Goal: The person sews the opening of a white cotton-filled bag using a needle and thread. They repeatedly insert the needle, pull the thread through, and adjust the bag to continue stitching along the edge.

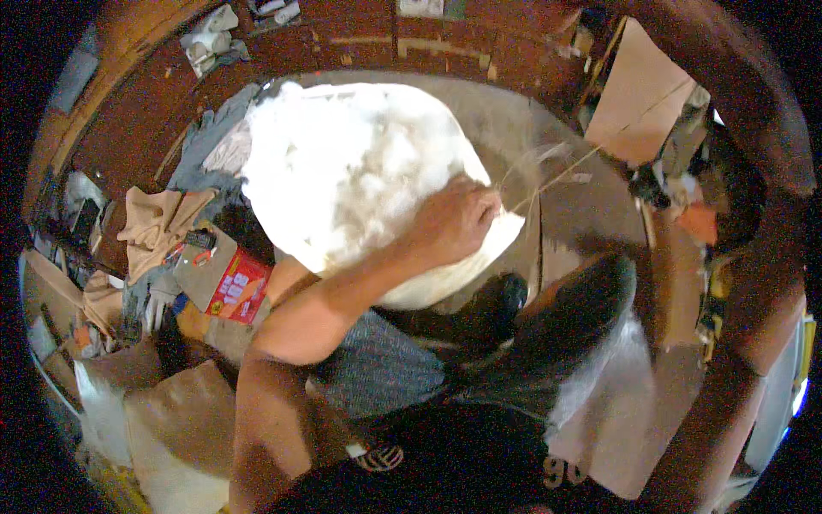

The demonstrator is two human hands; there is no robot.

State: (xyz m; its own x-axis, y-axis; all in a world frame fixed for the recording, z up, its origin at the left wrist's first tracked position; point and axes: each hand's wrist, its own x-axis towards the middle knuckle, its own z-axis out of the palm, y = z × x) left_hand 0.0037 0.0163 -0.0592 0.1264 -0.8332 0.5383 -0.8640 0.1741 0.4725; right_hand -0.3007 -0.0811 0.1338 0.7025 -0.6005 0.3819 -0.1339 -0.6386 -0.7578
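A large white, roundish stuffed cushion (325, 171) lies before me, its top patched with bright, fluffy-looking white and grey areas. My left hand (462, 216) is closed in a fist on its right-hand edge, where a pale flap of cloth sticks out. From near that fist a thin thread (561, 174) runs taut up to the right, across a tan cardboard sheet. My right arm (715, 420) rises along the right side of the view; its hand cannot be seen. Beneath the cushion are my legs in jeans (377, 364).
On the left are a red-labelled cardboard piece (235, 287), a tan cloth (154, 227) and grey fabric (201, 154). The tan cardboard sheet (634, 103) leans at the upper right beside assorted clutter. Brown wooden furniture (360, 51) curves along the back. More cardboard (591, 214) covers the floor.
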